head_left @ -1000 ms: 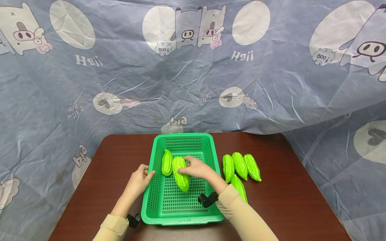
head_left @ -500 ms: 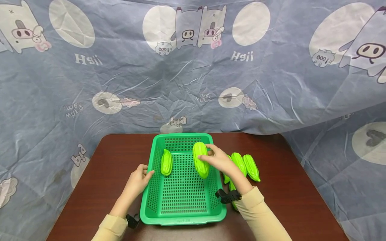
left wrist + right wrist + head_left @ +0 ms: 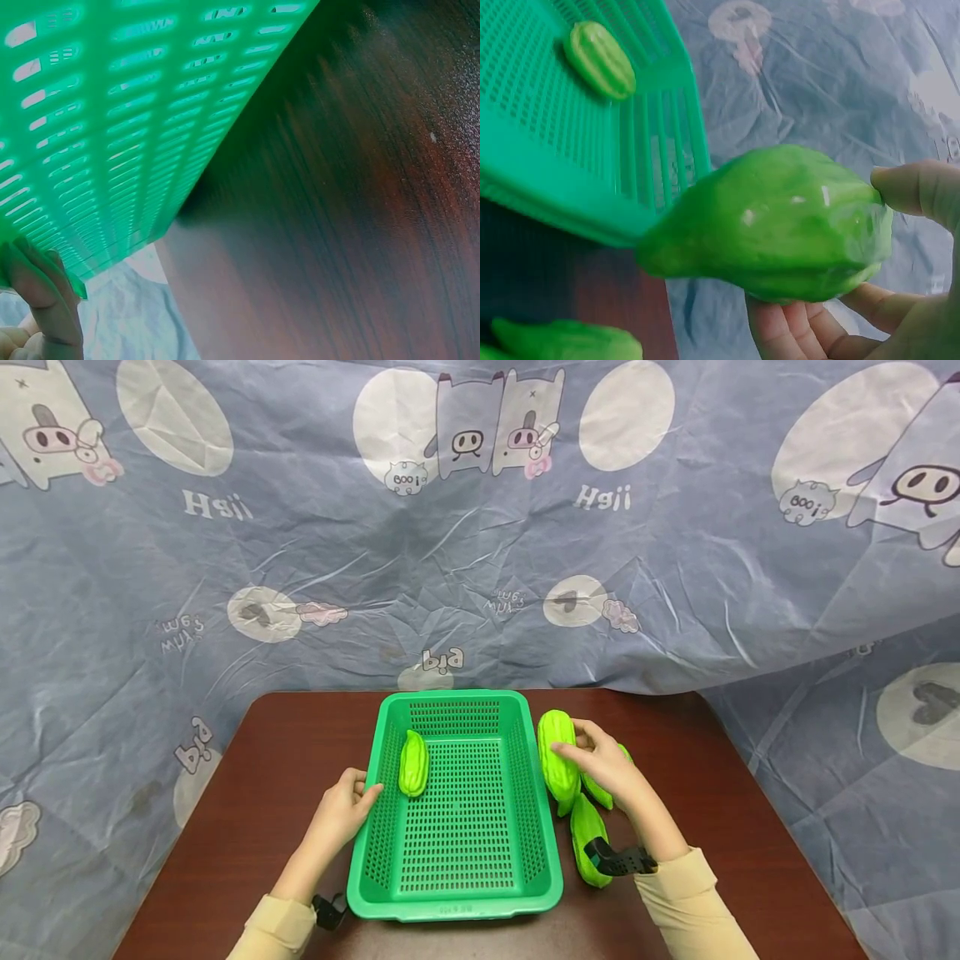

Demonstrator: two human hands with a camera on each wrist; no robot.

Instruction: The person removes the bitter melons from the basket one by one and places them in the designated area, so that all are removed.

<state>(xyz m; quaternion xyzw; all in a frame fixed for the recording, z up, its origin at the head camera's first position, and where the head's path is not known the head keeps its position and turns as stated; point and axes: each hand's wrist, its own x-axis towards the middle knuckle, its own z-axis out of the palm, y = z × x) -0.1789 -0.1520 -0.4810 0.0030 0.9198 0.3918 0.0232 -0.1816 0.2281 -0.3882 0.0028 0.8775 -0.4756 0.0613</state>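
Observation:
My right hand (image 3: 606, 760) grips a bright green bitter melon (image 3: 557, 758) between thumb and fingers, just right of the green basket (image 3: 457, 908). In the right wrist view, the held bitter melon (image 3: 772, 225) lies across the picture, its narrow end toward the basket rim. My left hand (image 3: 347, 803) pinches the basket's left rim. The left wrist view has its fingers (image 3: 46, 296) hooked over that edge. Inside the basket, toward the back left, lies a single bitter melon (image 3: 413, 766).
On the brown table (image 3: 697, 860), right of the basket, lies another bitter melon (image 3: 588, 842). More bitter melons (image 3: 597, 791) sit behind it, partly hidden by my right hand and the held one. A printed grey-blue cloth (image 3: 480, 568) hangs behind the table.
My right hand has lifted the bitter melon out of the basket and carried it rightward, past the right rim. The left hand stays at the left rim.

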